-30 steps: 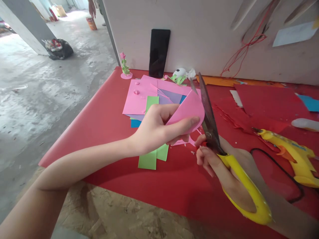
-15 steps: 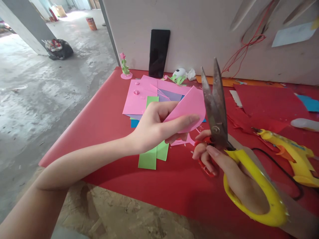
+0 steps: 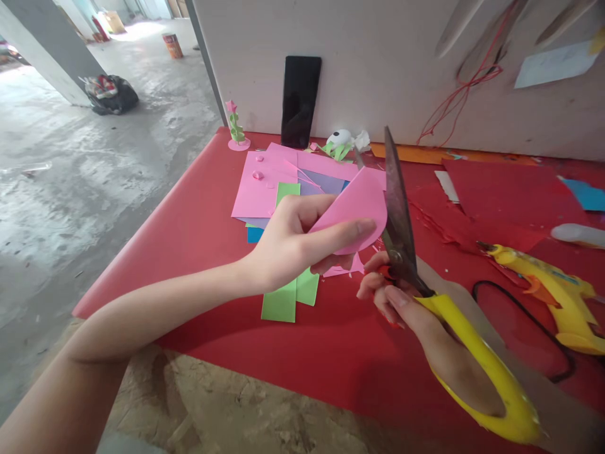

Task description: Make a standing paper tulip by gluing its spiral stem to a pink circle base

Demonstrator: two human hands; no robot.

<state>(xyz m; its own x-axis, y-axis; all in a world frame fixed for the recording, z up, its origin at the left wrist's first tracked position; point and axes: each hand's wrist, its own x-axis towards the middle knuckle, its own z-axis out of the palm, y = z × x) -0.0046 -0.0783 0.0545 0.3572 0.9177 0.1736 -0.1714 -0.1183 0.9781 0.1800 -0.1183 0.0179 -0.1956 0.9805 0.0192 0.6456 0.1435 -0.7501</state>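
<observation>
So we've got our left hand (image 3: 283,249) out over the red tabletop (image 3: 189,221), its grip pinched on a piece of pink paper (image 3: 352,205), thumb flat on the front. The piece has one straight edge and one rounded one, and it's up in the air above the paper pile. Our right hand (image 3: 420,321) has its grip wrapped around some scissors (image 3: 401,208), thumb through the big yellow loop, fingers at the red one, which is mostly hidden. The blades are spread: one runs up right beside the rounded edge, the other is largely behind the pink piece, so we can't tell whether it's touching. Under the left hand there's a pink sheet (image 3: 255,189) plus a couple of green strips (image 3: 278,306). Behind that, a phone (image 3: 300,101) leans upright against the pale wall (image 3: 378,63), with a little paper flower (image 3: 236,126) standing to its left and a white ball (image 3: 340,137) with a black dot to its right. Over on the right, a yellow glue gun (image 3: 543,293) is lying near a red sheet (image 3: 510,195).
</observation>
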